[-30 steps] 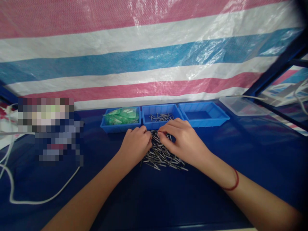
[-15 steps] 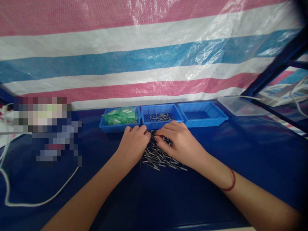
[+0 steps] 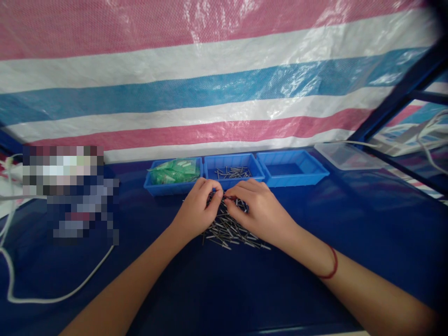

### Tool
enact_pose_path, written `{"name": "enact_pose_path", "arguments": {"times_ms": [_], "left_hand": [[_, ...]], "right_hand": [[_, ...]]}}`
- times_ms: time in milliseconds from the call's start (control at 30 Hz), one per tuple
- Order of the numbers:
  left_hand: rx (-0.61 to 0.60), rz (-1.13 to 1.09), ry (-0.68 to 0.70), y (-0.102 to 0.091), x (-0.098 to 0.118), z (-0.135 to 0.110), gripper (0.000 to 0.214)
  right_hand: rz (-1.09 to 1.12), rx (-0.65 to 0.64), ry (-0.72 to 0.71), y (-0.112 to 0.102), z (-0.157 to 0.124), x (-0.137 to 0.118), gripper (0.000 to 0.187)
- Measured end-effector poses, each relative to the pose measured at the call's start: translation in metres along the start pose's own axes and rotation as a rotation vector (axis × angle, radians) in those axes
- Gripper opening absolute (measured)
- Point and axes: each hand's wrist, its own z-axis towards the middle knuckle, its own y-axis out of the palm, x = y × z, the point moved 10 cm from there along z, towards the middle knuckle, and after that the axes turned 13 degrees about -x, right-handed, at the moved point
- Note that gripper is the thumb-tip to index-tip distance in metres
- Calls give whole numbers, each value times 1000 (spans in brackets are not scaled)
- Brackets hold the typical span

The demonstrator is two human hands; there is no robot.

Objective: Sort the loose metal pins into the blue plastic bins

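A loose pile of small metal pins (image 3: 229, 233) lies on the dark blue table (image 3: 224, 289), just in front of three blue trays. My left hand (image 3: 196, 212) and my right hand (image 3: 261, 212) hover over the far end of the pile. Their fingertips meet, each pinching something tiny that looks like a pin. A small red speck shows at my right fingertips. The middle tray (image 3: 241, 182) holds more pins (image 3: 231, 172). A red string (image 3: 332, 267) circles my right wrist.
The left tray (image 3: 164, 188) holds green packets (image 3: 175, 170); nothing shows in the right tray (image 3: 297, 179). A clear plastic lid (image 3: 345, 156) lies at the far right. A white cable (image 3: 52, 295) loops across the left. A striped tarp (image 3: 224, 93) closes the back.
My left hand lifted slightly off the pile and its fingers came up to meet my right fingertips. The right hand shifted a little left. The view tilted slightly.
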Motion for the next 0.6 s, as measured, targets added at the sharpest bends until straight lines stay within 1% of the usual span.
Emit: {"name": "enact_pose_path", "arguments": {"times_ms": [133, 267, 400, 500, 600], "left_hand": [[27, -178, -46, 1, -9, -3, 12], [17, -401, -68, 5, -16, -1, 15], [2, -601, -98, 9, -18, -2, 17], [-4, -672, -105, 9, -14, -7, 19], [9, -632, -61, 4, -7, -12, 19]], "right_hand": [[156, 25, 6, 2, 0, 3, 10], [330, 44, 32, 3, 1, 11, 9], [578, 2, 27, 13, 4, 17, 14], [729, -15, 17, 19, 5, 19, 16], [715, 19, 32, 16, 4, 20, 13]]}}
